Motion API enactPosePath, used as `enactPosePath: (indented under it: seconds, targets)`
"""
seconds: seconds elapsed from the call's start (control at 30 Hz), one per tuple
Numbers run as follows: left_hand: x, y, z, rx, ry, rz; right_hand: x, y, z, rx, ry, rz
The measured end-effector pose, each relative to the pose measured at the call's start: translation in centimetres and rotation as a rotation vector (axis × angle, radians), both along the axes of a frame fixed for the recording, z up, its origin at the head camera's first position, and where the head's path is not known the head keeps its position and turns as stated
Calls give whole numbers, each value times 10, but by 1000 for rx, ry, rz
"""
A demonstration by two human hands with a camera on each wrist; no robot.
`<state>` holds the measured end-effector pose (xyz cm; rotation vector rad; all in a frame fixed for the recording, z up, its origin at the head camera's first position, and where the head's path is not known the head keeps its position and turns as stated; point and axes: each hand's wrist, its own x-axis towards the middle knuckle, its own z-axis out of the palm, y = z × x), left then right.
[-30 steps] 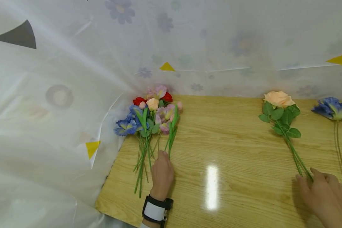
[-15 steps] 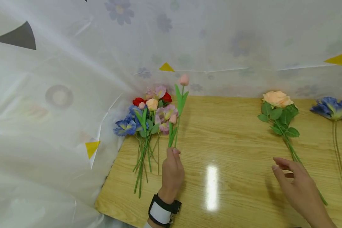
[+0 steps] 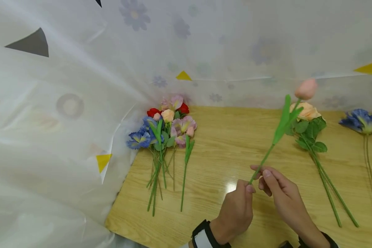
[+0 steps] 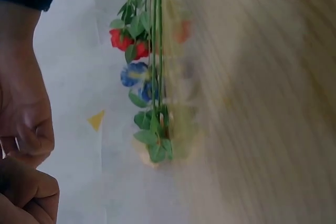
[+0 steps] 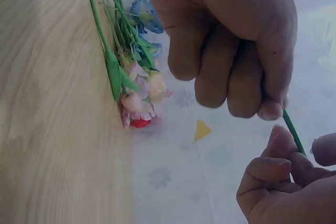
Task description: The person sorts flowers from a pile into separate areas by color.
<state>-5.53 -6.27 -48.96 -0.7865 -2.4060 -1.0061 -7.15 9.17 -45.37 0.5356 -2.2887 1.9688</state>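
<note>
My left hand pinches the lower stem of a pink tulip, which is held up tilted to the right above the table. Its green leaves overlap a peach rose in the head view. My right hand is beside the stem, index finger behind it and thumb a little apart from it. The right wrist view shows the stem running from my left fist past the fingers of my right hand. The tulip's bloom lies outside both wrist views.
A mixed bunch of flowers lies at the table's left, with another tulip at its right side. A blue iris lies far right. Red roses show in the left wrist view. A white patterned sheet stands behind the wooden table.
My left hand has lifted the pink tulip from the bunch and carried it right. My right hand has let go of the peach rose stems and moved left to the tulip's stem.
</note>
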Motion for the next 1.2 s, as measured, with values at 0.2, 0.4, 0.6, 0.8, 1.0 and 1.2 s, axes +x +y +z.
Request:
enactPosePath:
  seconds: [0.2,0.4,0.6,0.8,1.0,1.2]
  targets:
    - [6,7,-2,-190,-28,-113,0,0,-1,-13,67,-14]
    - [-3,-19,-7,-280,-121,6,-8,16,-8,-92,135,-30]
    - [-13,-77,-16,-224,-228,474,-15,47,-19,124,11,-278]
    - [-17,-121,-24,-203,-298,741,-19,68,-32,427,-62,-317]
    - [-18,-130,-27,-236,-363,779,-17,69,-45,588,-114,-213]
    - [-21,-130,-32,-284,-369,763,-20,71,-54,656,-175,-201]
